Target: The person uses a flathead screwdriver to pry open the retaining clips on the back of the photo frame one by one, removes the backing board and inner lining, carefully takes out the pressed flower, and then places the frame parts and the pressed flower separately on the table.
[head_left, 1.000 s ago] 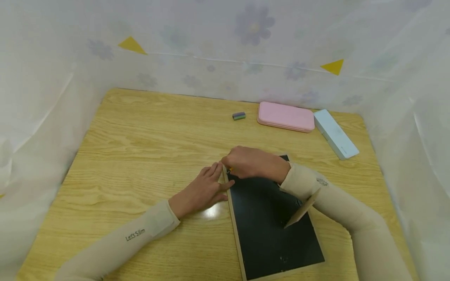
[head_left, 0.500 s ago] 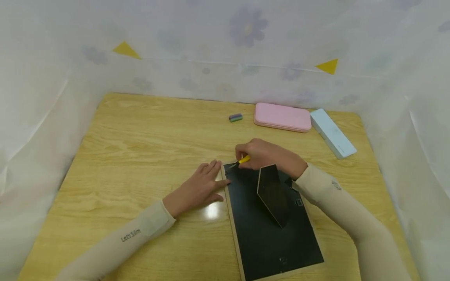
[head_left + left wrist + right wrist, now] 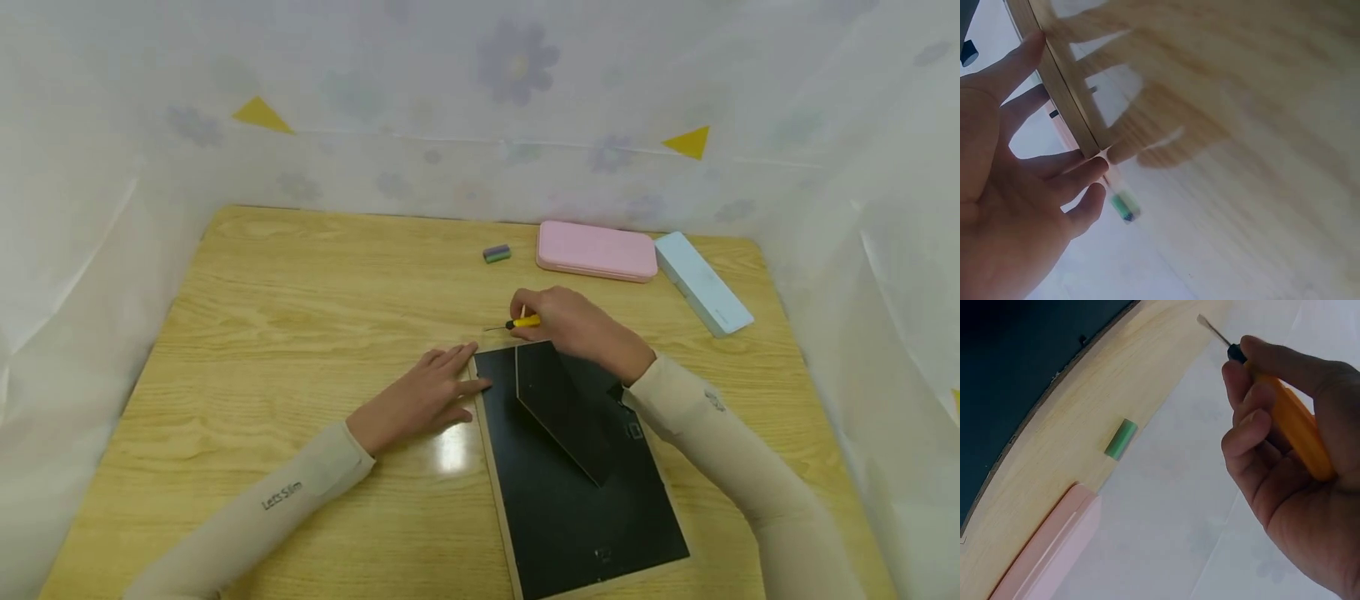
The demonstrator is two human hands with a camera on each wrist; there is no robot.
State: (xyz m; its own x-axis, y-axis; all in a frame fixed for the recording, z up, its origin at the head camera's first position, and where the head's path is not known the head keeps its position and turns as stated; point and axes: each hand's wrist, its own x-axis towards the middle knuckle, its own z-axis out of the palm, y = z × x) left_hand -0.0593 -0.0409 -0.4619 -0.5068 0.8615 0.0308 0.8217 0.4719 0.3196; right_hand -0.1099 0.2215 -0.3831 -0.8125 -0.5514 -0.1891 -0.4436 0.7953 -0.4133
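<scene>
A picture frame (image 3: 577, 508) with a black back and a light wooden edge lies face down on the table. Its hinged stand (image 3: 558, 408) tilts up from the back. My left hand (image 3: 423, 400) rests at the frame's far left corner, fingers spread and touching the wooden edge (image 3: 1060, 81). My right hand (image 3: 577, 325) grips a small screwdriver (image 3: 527, 322) with a yellow handle, held just beyond the frame's far edge. In the right wrist view, fingers and thumb wrap the handle (image 3: 1294, 422) and the flat metal tip points away from the palm.
Behind the frame stand a pink pencil case (image 3: 597, 250) and a light blue box (image 3: 703, 283) at the far right of the wooden table (image 3: 300, 317). A small green and purple block (image 3: 497, 253) lies left of the pink case. White flowered sheeting (image 3: 420, 100) encloses the back and sides.
My right hand has lifted off the frame's far left corner and moved right and away, carrying the screwdriver past the far edge. The stand has swung over leftward. My left hand stays near the corner.
</scene>
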